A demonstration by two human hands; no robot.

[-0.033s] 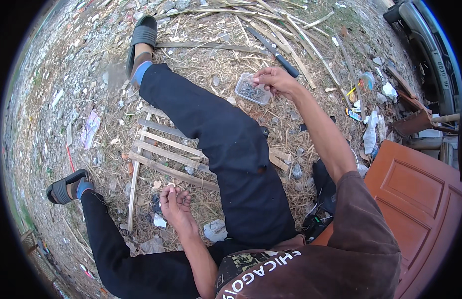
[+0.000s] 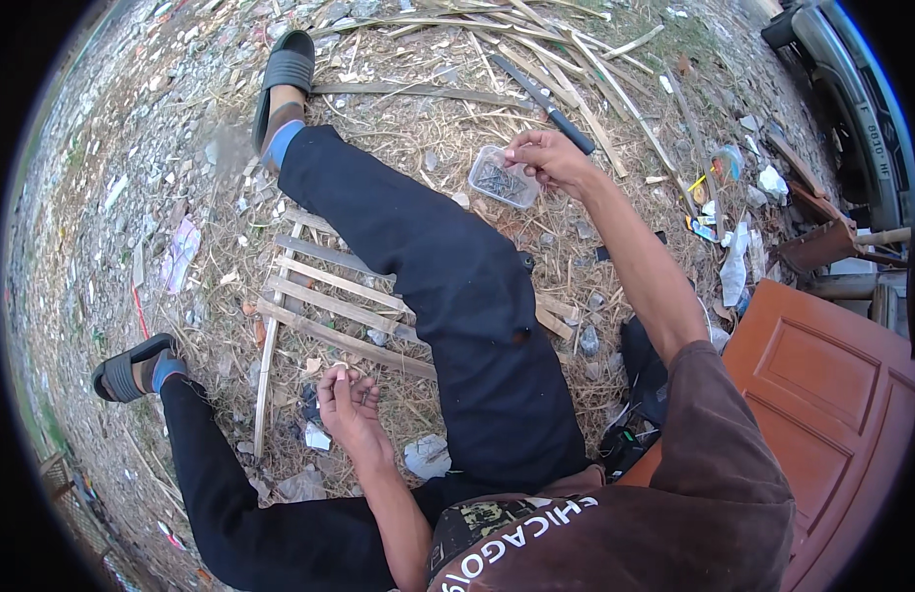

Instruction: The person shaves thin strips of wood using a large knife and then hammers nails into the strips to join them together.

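Note:
My right hand (image 2: 552, 161) is at the right rim of a small clear plastic tub (image 2: 474, 178). Its thumb and forefinger are pinched together; anything between them is too small to make out. Thin dark nails (image 2: 498, 184) lie loose in the tub. My left hand (image 2: 351, 407) rests palm up between my legs, thumb against the curled fingers, and I cannot make out what it holds. Just beyond it lies a frame of thin wooden slats (image 2: 339, 308) across side strips. My bent leg covers part of that frame.
A long blade with a black handle (image 2: 570, 128) lies beyond the tub, near a pile of wooden strips (image 2: 600, 74). At the right are a brown panelled door (image 2: 822, 365) and a vehicle's bumper (image 2: 877, 128). Stones, straw and litter cover the ground.

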